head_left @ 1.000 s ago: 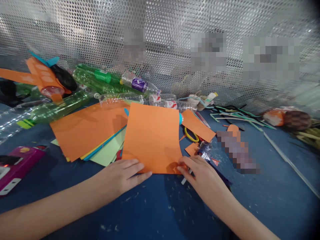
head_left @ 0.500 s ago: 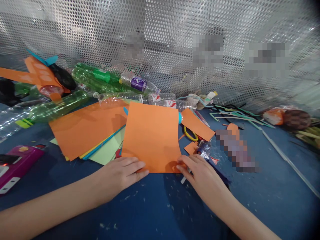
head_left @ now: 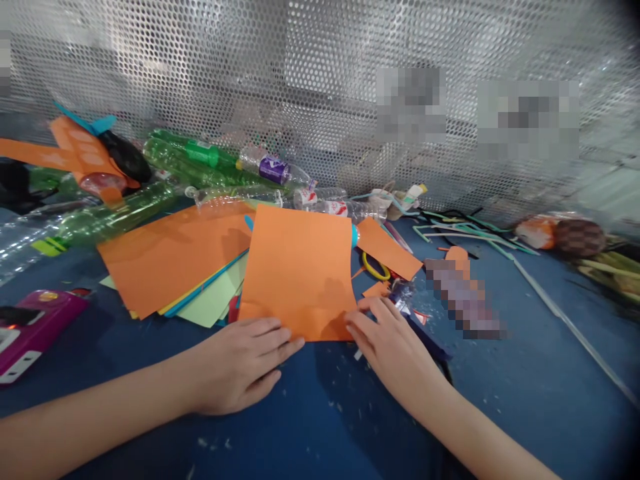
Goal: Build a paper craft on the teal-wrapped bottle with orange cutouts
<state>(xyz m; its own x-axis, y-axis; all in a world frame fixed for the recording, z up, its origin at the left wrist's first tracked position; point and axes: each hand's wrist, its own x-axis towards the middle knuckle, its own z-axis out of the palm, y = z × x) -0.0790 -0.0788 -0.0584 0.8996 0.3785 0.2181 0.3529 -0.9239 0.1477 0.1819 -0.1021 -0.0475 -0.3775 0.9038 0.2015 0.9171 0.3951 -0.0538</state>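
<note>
An orange sheet (head_left: 300,267) lies in front of me, its near edge between my hands. My left hand (head_left: 250,360) rests over its near left corner, fingers apart, the thumb on the blue table. At the near right corner, my right hand (head_left: 380,333) has its thumb and fingers closed on the sheet's edge. Left of the sheet lies a larger orange sheet (head_left: 175,257) on top of pale green paper (head_left: 215,300) and yellow and blue pieces. A smaller orange strip (head_left: 390,248) and a yellow ring (head_left: 375,267) are to the right.
Green bottles (head_left: 190,157) and clear bottles (head_left: 330,200) line the back, before a perforated metal screen (head_left: 200,60). A magenta power strip (head_left: 40,327) lies at the left. Straws (head_left: 470,230) and a long pale tube (head_left: 565,313) are at the right; a blurred patch covers something there.
My left thumb has moved off the sheet's near edge toward me, and its fingers have spread. My right hand has shifted slightly up and left. The view has moved a little.
</note>
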